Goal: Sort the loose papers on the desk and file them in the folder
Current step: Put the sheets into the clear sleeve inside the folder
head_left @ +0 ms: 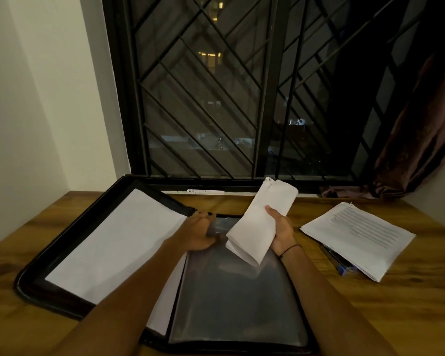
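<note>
Head view shows me the open folder flat on the desk, under both hands. My right hand grips a curled bundle of papers above the clear sleeves. My left hand pinches the sleeves' top edge.

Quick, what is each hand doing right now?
Left hand: fingers curled on the top edge of a plastic sleeve in the open folder.
Right hand: gripping a curled bundle of papers.
</note>
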Motion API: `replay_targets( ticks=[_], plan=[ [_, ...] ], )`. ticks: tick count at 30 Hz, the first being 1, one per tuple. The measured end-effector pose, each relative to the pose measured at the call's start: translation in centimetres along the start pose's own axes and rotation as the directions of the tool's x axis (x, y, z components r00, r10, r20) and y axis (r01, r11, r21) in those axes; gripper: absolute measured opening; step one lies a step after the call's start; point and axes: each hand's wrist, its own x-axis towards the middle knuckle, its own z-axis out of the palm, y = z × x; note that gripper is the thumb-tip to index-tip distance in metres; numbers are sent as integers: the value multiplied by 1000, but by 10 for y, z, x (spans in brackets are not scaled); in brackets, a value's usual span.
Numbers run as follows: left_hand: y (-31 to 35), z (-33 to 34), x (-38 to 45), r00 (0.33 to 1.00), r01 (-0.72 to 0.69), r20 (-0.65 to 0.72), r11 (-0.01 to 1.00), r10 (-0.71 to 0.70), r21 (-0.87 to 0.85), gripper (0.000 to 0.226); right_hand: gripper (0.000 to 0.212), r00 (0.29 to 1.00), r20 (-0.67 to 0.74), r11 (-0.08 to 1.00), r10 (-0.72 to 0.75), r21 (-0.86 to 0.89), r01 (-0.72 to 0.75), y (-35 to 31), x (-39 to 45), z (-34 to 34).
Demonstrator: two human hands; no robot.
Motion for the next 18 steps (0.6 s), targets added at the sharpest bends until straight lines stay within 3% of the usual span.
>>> replay_targets(
  ticks=[5,11,18],
  plan=[
    [7,3,18,999,-6,-48,994,12,107,41,52,999,11,999,-40,25,40,-4,5,-4],
    [-1,15,21,986,-88,-151,989,70,-116,26,68,994,-51,993,-100,63,103,-17,17,-10],
    [-4,15,25,964,-171,-229,974,134,-149,14,64,983,-86,981,-161,92,168,-44,35,8]
  ],
)
